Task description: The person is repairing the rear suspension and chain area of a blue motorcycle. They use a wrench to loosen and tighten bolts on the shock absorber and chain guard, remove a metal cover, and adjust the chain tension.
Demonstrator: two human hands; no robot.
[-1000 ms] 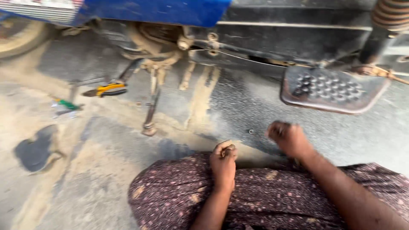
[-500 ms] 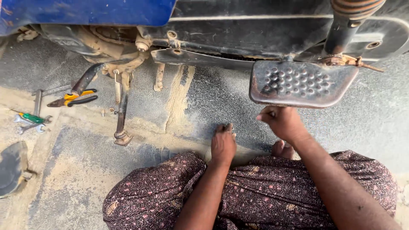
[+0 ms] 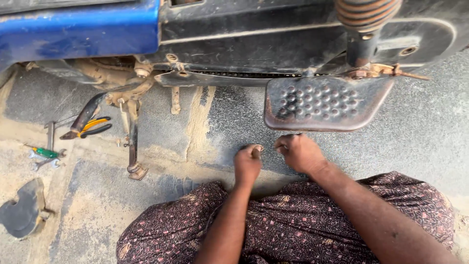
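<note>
My left hand (image 3: 247,164) is closed around a small metal part (image 3: 257,149) that shows between thumb and fingers. My right hand (image 3: 299,152) sits just to its right, fingers curled, fingertips close to the left hand; whether it grips anything is unclear. Both hands hover over the ground just below a rusty perforated metal footrest (image 3: 322,102) of a blue and black vehicle (image 3: 88,29). My lap is covered by dark patterned cloth (image 3: 293,220).
The vehicle's side stand (image 3: 133,142) rests on the ground at left. Yellow-handled pliers (image 3: 93,127), a green-handled screwdriver (image 3: 45,152) and spanners (image 3: 49,134) lie at far left. A dark rubber piece (image 3: 22,210) lies at lower left. A coil spring (image 3: 366,12) hangs at top right.
The view has shifted right and closer. My hands have come together under the footrest; the right hand moved left toward the left one.
</note>
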